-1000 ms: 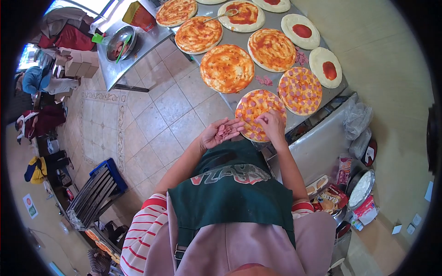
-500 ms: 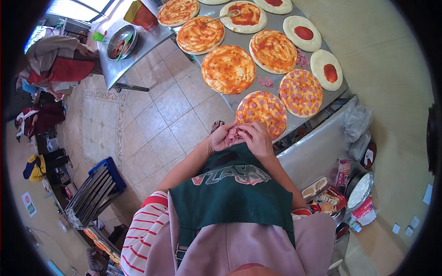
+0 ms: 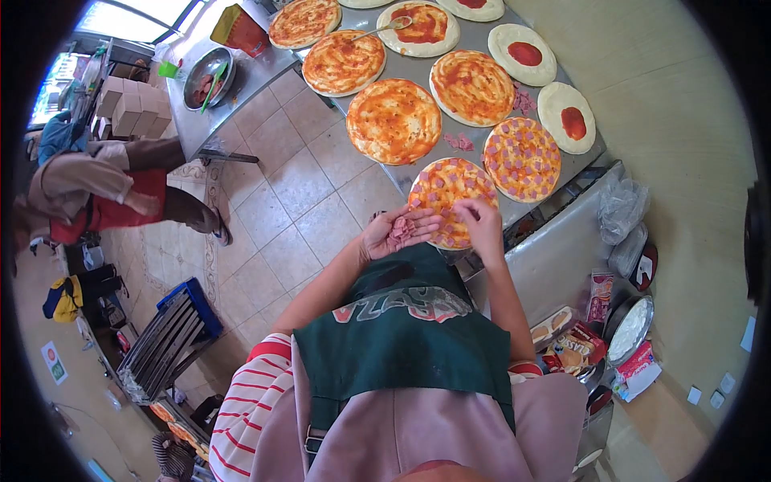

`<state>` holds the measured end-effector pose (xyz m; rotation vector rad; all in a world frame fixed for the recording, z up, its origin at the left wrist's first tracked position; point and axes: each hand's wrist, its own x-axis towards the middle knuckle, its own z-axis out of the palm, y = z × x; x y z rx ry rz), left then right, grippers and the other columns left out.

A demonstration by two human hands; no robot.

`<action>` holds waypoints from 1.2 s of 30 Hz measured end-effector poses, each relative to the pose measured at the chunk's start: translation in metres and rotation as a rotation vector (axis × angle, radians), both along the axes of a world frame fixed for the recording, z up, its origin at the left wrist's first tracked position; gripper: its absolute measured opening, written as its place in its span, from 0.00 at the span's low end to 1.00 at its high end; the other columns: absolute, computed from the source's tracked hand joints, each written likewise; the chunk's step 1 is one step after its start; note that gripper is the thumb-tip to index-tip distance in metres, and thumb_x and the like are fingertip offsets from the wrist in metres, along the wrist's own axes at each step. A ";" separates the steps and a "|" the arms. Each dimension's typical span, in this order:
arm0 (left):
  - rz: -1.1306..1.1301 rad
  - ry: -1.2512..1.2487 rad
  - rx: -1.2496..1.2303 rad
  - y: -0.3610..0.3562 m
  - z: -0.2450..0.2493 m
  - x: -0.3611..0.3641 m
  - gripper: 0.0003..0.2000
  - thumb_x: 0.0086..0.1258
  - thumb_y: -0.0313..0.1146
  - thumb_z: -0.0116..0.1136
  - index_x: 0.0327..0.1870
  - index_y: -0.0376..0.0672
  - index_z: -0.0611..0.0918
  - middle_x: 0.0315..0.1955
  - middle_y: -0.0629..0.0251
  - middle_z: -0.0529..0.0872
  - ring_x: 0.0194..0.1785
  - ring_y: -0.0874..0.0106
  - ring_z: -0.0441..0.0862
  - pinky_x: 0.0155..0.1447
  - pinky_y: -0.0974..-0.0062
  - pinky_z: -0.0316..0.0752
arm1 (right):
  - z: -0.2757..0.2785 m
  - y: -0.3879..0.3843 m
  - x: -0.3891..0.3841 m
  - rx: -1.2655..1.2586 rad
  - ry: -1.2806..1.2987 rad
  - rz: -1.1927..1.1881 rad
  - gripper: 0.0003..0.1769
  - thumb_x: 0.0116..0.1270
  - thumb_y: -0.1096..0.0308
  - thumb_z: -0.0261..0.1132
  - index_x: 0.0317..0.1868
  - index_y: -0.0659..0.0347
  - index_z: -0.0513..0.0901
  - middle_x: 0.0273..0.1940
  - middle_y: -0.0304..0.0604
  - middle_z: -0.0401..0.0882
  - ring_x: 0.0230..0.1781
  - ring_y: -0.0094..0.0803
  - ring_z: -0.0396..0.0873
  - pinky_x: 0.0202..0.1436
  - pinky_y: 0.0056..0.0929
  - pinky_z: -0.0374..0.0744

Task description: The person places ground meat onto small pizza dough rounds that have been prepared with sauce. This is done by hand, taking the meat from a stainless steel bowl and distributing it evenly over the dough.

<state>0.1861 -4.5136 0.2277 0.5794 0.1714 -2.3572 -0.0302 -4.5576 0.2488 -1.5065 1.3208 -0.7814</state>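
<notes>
We see our left hand [image 3: 377, 239], fingers spread, cupping pink diced ham pieces [image 3: 401, 229] beside the round ham-topped pizza [image 3: 446, 186] on the grey steel tabletop [image 3: 414, 66], right hand [image 3: 483, 229] fingers pressed together at the pizza's near edge.

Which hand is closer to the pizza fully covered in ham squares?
Right. The right hand is just short of the ham-covered pizza, on its near side; the left hand, cupping ham pieces, lies farther left.
</notes>
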 end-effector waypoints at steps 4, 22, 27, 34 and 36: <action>0.038 0.014 -0.013 -0.003 0.000 0.006 0.26 0.76 0.44 0.30 0.66 0.31 0.58 0.64 0.49 0.64 0.66 0.61 0.65 0.68 0.64 0.63 | -0.028 -0.022 -0.004 -0.005 0.145 0.036 0.06 0.59 0.70 0.65 0.34 0.64 0.82 0.32 0.45 0.80 0.33 0.36 0.80 0.38 0.29 0.76; 0.033 -0.111 0.057 0.002 0.001 -0.002 0.20 0.76 0.45 0.35 0.49 0.37 0.74 0.39 0.62 0.83 0.40 0.72 0.83 0.50 0.72 0.80 | 0.025 0.023 0.062 -0.150 0.074 0.236 0.09 0.54 0.66 0.69 0.34 0.61 0.82 0.30 0.42 0.75 0.29 0.33 0.77 0.32 0.28 0.76; 0.006 -0.119 0.059 0.011 -0.021 -0.004 0.19 0.76 0.43 0.36 0.49 0.36 0.74 0.41 0.61 0.82 0.43 0.71 0.82 0.50 0.74 0.80 | 0.018 0.027 0.055 -0.118 0.115 0.233 0.07 0.56 0.67 0.66 0.33 0.62 0.82 0.29 0.43 0.75 0.31 0.37 0.77 0.33 0.31 0.75; -0.044 -0.101 0.054 0.003 -0.005 -0.006 0.21 0.75 0.43 0.37 0.55 0.34 0.72 0.48 0.56 0.80 0.49 0.67 0.81 0.57 0.72 0.76 | 0.012 0.022 0.038 -0.087 0.020 0.050 0.04 0.57 0.71 0.66 0.31 0.63 0.81 0.28 0.42 0.75 0.27 0.32 0.76 0.29 0.30 0.74; -0.047 -0.109 0.047 -0.002 -0.001 -0.008 0.22 0.75 0.43 0.38 0.57 0.33 0.70 0.50 0.55 0.80 0.51 0.66 0.80 0.58 0.72 0.76 | 0.009 0.020 0.032 -0.099 -0.003 -0.017 0.04 0.58 0.71 0.66 0.31 0.63 0.81 0.28 0.41 0.75 0.26 0.31 0.75 0.28 0.29 0.73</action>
